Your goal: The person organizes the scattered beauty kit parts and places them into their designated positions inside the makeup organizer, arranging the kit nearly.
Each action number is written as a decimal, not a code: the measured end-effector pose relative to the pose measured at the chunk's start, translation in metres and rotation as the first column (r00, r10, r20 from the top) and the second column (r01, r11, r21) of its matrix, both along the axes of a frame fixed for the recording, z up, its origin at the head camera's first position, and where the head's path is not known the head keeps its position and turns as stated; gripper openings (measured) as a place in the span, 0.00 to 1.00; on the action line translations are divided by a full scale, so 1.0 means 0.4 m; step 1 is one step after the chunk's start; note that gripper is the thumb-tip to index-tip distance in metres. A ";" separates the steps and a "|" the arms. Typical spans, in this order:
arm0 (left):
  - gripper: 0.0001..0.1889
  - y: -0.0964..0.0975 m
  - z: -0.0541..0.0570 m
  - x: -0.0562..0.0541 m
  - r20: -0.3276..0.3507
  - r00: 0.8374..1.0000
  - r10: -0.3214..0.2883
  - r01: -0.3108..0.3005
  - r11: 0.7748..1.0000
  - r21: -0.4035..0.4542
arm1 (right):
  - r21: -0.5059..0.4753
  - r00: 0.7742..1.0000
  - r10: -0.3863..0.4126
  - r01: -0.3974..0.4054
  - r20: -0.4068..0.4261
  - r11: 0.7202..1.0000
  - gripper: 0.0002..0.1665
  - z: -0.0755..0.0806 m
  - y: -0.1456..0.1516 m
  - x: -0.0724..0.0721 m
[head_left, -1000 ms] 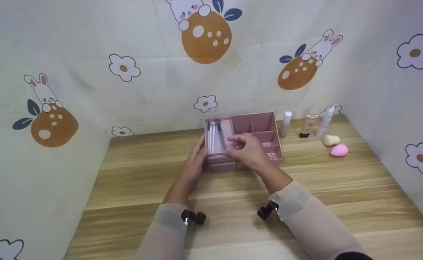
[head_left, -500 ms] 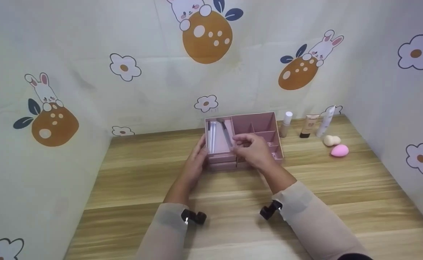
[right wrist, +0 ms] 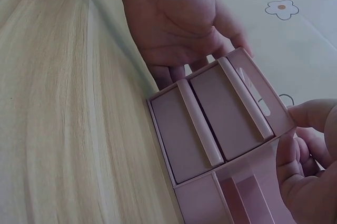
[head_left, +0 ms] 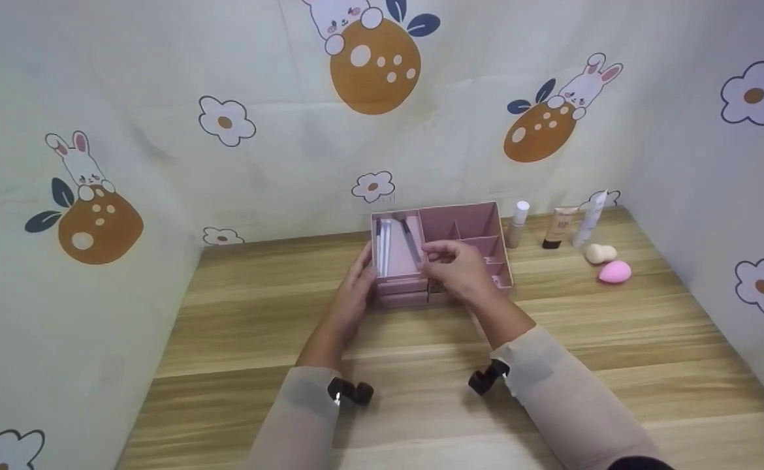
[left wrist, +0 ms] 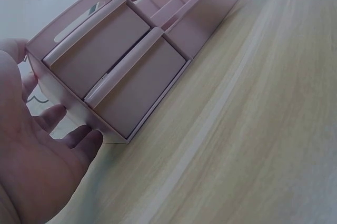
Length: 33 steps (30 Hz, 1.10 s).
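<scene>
A pink makeup organizer (head_left: 463, 219) stands on the table, its two shut drawers facing front. In its top left tray (head_left: 400, 258) lie slim pale-handled brushes (head_left: 384, 247) and a slanted, dark-headed makeup brush (head_left: 409, 238). My left hand (head_left: 352, 290) rests against the organizer's left side, fingertips on the wall and thumb near the top edge. My right hand (head_left: 463, 271) is at the tray's right divider, beside the slanted brush's handle end. Its thumb and fingers are bent at the front corner; whether they pinch the brush or the divider is hidden.
Right of the organizer stand a white-capped bottle (head_left: 518, 225), a beige tube (head_left: 559, 228) with a dark cap and a white tube (head_left: 592, 220). A cream sponge (head_left: 600, 253) and a pink sponge (head_left: 615, 272) lie in front. Patterned cloth (head_left: 277, 163) closes off the back and sides.
My right hand has shifted slightly right, and the slanted brush's handle end has swung right with it toward the divider. My left hand has stayed at the organizer's side.
</scene>
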<state>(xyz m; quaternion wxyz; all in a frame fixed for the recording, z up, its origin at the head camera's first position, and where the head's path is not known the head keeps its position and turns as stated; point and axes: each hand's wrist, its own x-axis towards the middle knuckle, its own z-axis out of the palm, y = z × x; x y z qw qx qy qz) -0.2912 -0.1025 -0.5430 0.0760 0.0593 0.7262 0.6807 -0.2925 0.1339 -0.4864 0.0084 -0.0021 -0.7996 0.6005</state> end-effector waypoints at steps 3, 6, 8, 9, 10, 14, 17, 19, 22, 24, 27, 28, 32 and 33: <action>0.32 -0.001 0.001 0.002 -0.003 1.000 0.007 -0.007 1.000 -0.031 | -0.014 1.000 0.005 -0.005 0.003 1.000 0.20 0.000 -0.001 -0.002; 0.32 -0.002 0.001 0.002 -0.016 1.000 0.007 -0.008 0.998 -0.056 | -0.030 1.000 0.006 -0.005 0.014 1.000 0.21 0.001 0.002 -0.002; 0.33 -0.002 0.000 0.001 -0.033 0.999 0.003 -0.006 0.998 -0.062 | -0.038 1.000 0.004 -0.003 0.024 0.999 0.22 0.002 0.006 -0.003; 0.33 -0.002 -0.001 0.001 -0.039 0.999 0.002 -0.004 0.998 -0.063 | -0.044 1.000 0.002 0.000 0.030 0.999 0.22 0.003 0.008 -0.003; 0.33 -0.003 0.000 0.001 -0.038 0.999 0.003 -0.005 0.998 -0.065 | -0.053 0.999 -0.001 0.003 0.035 0.999 0.22 0.003 0.010 -0.002; 0.33 -0.003 -0.001 0.000 -0.036 0.999 0.006 -0.009 0.998 -0.069 | -0.068 0.999 -0.013 0.016 0.039 0.998 0.21 0.005 0.021 -0.003; 0.34 -0.003 -0.001 -0.001 -0.025 1.000 0.008 -0.010 0.998 -0.065 | -0.061 0.999 -0.018 0.021 0.037 0.998 0.20 0.010 0.033 -0.001; 0.33 -0.003 -0.002 -0.001 -0.015 1.000 0.011 -0.012 0.998 -0.065 | -0.049 0.999 -0.020 0.021 0.033 0.999 0.21 0.012 0.043 0.003; 0.34 -0.004 -0.002 -0.001 -0.002 1.000 0.014 -0.014 0.998 -0.065 | -0.025 1.000 -0.023 0.023 0.016 0.999 0.21 0.014 0.060 0.007; 0.33 -0.004 -0.001 0.000 0.000 1.000 0.016 -0.016 0.998 -0.068 | -0.014 1.000 -0.028 0.028 0.007 1.000 0.21 0.012 0.074 0.008; 0.32 -0.004 0.000 0.002 -0.001 1.000 0.010 -0.010 0.998 -0.059 | -0.014 0.999 -0.039 0.039 0.002 0.999 0.20 0.009 0.096 0.008; 0.32 -0.004 0.000 0.003 0.002 1.000 0.009 -0.009 0.998 -0.056 | -0.015 0.999 -0.041 0.041 0.003 0.999 0.21 0.008 0.104 0.009; 0.31 -0.003 0.001 0.004 0.012 1.000 0.003 -0.003 0.999 -0.035 | -0.045 0.999 -0.050 0.051 0.014 0.998 0.23 0.009 0.139 0.015; 0.32 -0.002 0.001 0.004 0.011 1.000 0.003 -0.003 0.999 -0.036 | -0.047 0.998 -0.054 0.054 0.015 0.997 0.24 0.010 0.149 0.017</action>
